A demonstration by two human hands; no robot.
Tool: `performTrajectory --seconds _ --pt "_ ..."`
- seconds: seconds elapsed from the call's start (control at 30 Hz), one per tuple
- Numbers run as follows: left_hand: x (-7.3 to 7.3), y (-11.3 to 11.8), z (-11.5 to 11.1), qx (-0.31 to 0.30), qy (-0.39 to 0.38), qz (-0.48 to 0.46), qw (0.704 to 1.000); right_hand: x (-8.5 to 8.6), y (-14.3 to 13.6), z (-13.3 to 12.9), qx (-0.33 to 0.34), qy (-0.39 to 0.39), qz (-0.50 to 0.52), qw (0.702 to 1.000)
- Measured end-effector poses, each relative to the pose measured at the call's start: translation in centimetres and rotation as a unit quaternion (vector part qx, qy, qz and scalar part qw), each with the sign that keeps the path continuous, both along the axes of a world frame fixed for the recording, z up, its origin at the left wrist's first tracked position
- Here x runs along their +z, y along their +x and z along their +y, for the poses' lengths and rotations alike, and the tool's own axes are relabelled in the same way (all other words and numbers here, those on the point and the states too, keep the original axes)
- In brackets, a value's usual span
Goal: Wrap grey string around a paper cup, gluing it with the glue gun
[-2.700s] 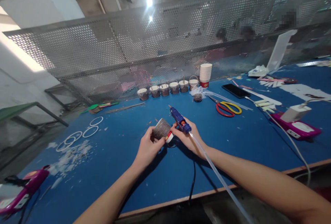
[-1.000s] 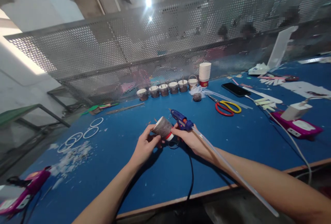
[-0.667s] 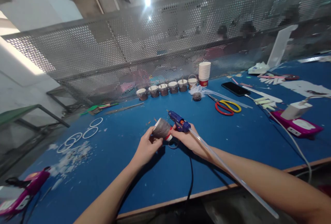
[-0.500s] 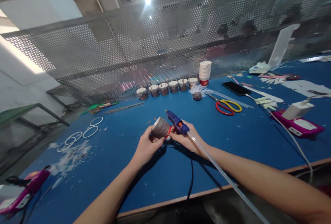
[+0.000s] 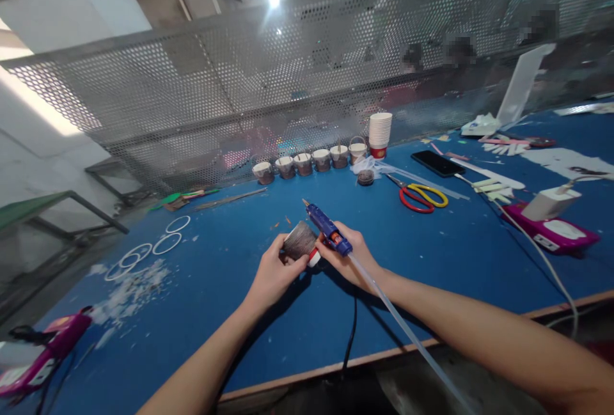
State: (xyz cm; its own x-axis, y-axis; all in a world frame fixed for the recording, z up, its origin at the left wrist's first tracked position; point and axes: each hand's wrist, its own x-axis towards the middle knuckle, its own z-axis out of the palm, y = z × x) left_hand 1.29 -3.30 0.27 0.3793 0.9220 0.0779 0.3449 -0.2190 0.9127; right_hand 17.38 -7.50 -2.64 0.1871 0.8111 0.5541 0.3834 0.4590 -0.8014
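Tilted on its side, a paper cup [image 5: 300,242] wound in grey-brown cord sits in my left hand [image 5: 275,271], whose fingers and thumb close around it. A red and white band shows at one end of the cup. My right hand [image 5: 352,255] is wrapped round a blue glue gun [image 5: 329,228], its tip pointing up and left, past the cup. A long clear glue stick [image 5: 398,316] sticks out of the gun's rear. Some right-hand fingers are near the cup's banded end; whether they press on it I cannot tell.
Several cord-wrapped cups [image 5: 321,160] line the back beside a stack of paper cups [image 5: 380,133]. Scissors [image 5: 422,199], a cord ball [image 5: 365,177] and a phone [image 5: 437,163] lie right of centre. White rings [image 5: 167,243] lie left; magenta power strips [image 5: 551,229] stand at both sides.
The glue gun has shifted slightly left and down at its rear. The cup has turned a little in my left hand, showing more of its white end.
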Motion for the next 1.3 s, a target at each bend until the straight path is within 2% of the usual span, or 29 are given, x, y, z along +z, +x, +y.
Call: performTrajectory --seconds 0.17,0.37,0.57,0.67,0.8,0.93,1.07,1.17,1.3 --pt "0.3 0.1 -0.1 -0.005 -0.013 -0.003 1.0 -0.1 -0.1 0.0 -0.003 0.003 0.004 1.0" --pt "0.0 0.3 -0.2 0.017 0.016 0.016 1.0 0.1 -0.2 -0.1 0.0 0.008 0.012 1.0" --pt "0.5 0.0 0.0 0.062 0.058 -0.023 0.996 0.3 -0.1 0.0 0.005 -0.042 0.067 0.997" --pt "0.6 -0.2 0.4 0.083 0.08 -0.042 0.992 1.0 0.2 -0.1 -0.008 -0.075 0.11 0.991" --pt "0.3 -0.5 1.0 0.113 0.095 -0.044 0.988 3.1 1.0 -0.9 -0.03 -0.145 0.136 0.98" --pt "0.2 -0.8 1.5 0.131 0.092 -0.059 0.985 4.4 1.4 -1.8 0.005 -0.218 0.107 0.97" --pt "0.1 -0.9 1.7 0.135 0.091 -0.062 0.985 3.5 1.0 -2.1 0.073 -0.243 0.049 0.966" --pt "0.0 -0.9 1.7 0.136 0.107 -0.055 0.983 2.7 0.7 -2.0 0.086 -0.234 0.016 0.968" --pt "-0.3 -1.0 1.8 0.133 0.114 -0.051 0.983 2.4 0.6 -2.0 0.088 -0.218 -0.003 0.972"
